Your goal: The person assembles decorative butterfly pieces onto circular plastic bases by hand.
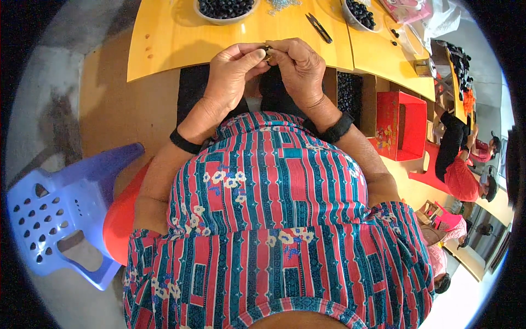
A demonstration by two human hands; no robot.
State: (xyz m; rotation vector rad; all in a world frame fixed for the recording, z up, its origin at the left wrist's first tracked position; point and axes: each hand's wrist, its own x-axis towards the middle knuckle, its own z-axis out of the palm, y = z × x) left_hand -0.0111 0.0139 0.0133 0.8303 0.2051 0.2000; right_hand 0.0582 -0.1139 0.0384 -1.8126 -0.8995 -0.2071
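Note:
Just over the near edge of the yellow table (pixel 175 33), my left hand (pixel 230 74) and my right hand (pixel 302 68) meet fingertip to fingertip. Both pinch one small dark piece with gold-coloured parts (pixel 268 49); the fingers cover most of it, so its kind does not show. Beyond them stands a white bowl (pixel 224 22) heaped with small black pieces. A little pile of clear, bluish bits (pixel 282 4) lies to its right. Thread snips (pixel 319 28) with dark handles rest on the table, to the right of and beyond my right hand.
A second bowl (pixel 357 24) of black pieces stands farther right, near a tin (pixel 424 68). Below the table are a dark-filled box (pixel 349 93) and a red box (pixel 402 126). A blue plastic stool (pixel 60 214) stands at left. Several people sit at the right.

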